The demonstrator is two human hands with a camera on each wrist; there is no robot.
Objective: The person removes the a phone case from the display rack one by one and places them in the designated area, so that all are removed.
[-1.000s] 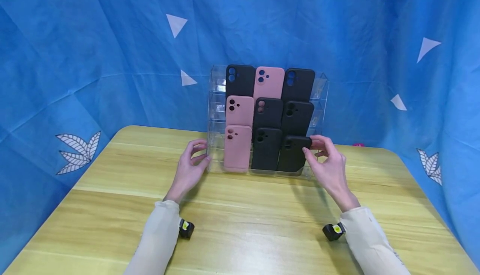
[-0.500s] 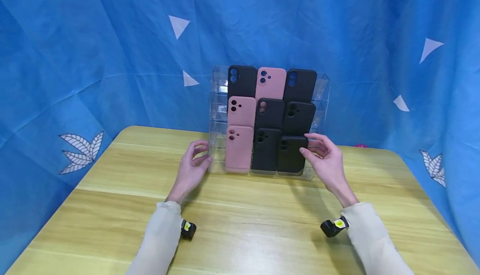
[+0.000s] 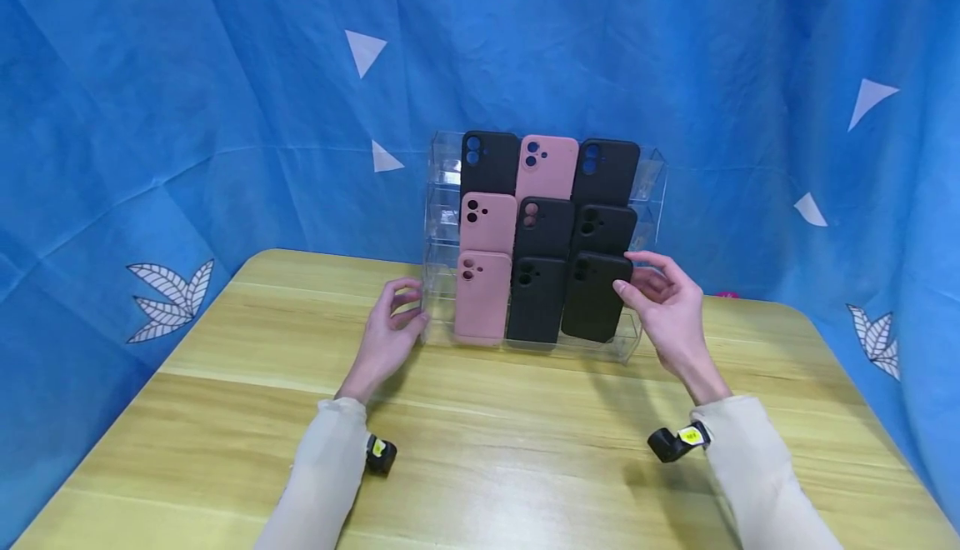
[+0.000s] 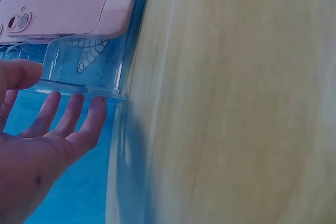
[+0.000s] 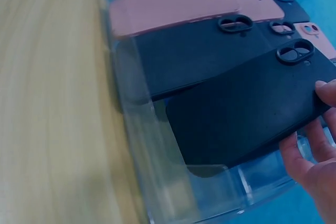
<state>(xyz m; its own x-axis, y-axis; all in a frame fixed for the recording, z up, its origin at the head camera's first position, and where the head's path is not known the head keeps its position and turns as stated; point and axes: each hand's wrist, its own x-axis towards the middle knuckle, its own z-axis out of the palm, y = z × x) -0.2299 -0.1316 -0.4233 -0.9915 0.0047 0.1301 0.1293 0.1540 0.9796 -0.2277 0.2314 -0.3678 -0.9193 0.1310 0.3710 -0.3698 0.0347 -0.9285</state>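
Note:
My right hand [image 3: 671,308] pinches a black phone case [image 3: 597,298] by its upper right edge, thumb in front and fingers behind. The case tilts at the right end of the bottom row, its lower end overlapping the front lip of a clear tiered display rack [image 5: 210,203] in the right wrist view. Beside it in that row stand another black case [image 3: 536,300] and a pink case [image 3: 482,298]. My left hand [image 3: 390,337] is at the rack's left side, fingertips right at the clear end panel [image 4: 86,64] with fingers spread and fairly straight.
Higher tiers hold more pink and black cases, including a pink case [image 3: 548,167] at the top middle. The rack stands on a wooden table [image 3: 495,433] near its back edge. Behind hangs a blue curtain [image 3: 262,117] with white shapes.
My right hand has raised the black case, so its top edge now overlaps the case behind. My left hand stays at the rack's side; the whole head view shifts slightly.

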